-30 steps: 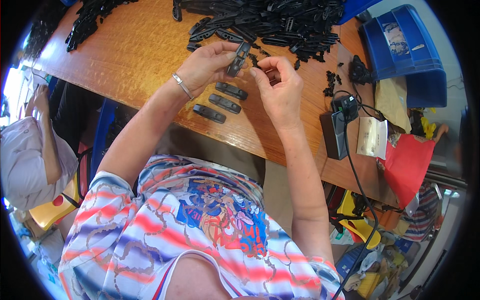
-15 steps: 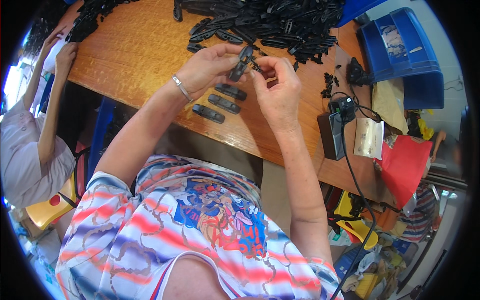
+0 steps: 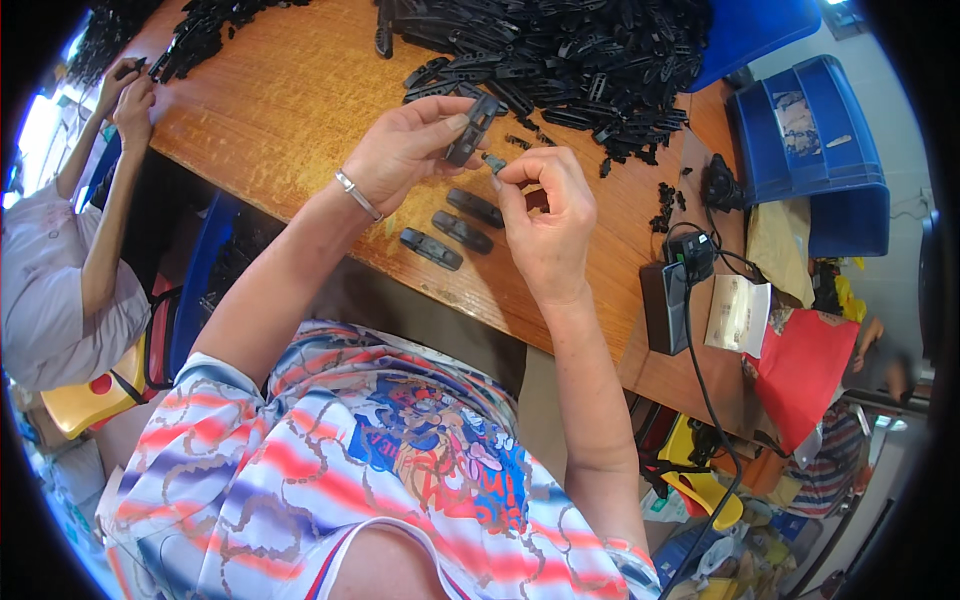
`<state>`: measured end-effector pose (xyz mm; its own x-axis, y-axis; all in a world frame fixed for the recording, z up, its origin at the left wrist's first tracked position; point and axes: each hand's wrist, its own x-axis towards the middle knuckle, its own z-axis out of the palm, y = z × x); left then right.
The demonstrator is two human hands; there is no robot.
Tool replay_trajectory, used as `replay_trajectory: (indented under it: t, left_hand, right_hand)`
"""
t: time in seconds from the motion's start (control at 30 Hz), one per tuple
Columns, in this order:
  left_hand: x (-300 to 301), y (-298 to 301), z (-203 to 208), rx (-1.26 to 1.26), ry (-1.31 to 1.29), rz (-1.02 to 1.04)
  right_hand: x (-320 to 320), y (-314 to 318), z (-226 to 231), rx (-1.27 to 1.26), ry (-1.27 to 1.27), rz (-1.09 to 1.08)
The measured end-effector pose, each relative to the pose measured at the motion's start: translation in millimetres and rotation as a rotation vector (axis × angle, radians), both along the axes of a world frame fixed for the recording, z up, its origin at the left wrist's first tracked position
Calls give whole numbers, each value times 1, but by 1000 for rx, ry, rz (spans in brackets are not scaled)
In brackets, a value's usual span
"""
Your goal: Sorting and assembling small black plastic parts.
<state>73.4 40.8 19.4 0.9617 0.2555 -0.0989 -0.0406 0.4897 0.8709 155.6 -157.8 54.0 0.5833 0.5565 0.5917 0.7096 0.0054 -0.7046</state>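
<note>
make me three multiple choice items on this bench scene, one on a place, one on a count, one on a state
1. Where does the big heap of black plastic parts lie?
A. on the far side of the wooden table
B. inside the blue bin
C. on the floor

2. How many finished black pieces lie in a row on the table below the hands?
A. one
B. three
C. six

3. What is the left hand doing?
A. resting flat on the table
B. hanging empty
C. holding a black plastic piece off the table

Answers:
1 A, the heap spreads over the tabletop beyond the hands.
2 B, three lie side by side near the table edge.
3 C, its fingers grip the piece in the air, while the right hand pinches a small part beside it.
</note>
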Motion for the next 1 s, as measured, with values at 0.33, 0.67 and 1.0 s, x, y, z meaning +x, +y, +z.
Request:
replay_trajectory:
  t: [0.33,0.67,1.0]
  left_hand:
    - [7,-16,13,107,101,-74]
    - [0,-9,12,260,112,-144]
    - [-30,-20,16,412,22,-187]
  right_hand:
    - [4,-12,10,-40,23,24]
    - [10,-13,12,-130,-52,107]
    - [-1,-14,7,-308,334,68]
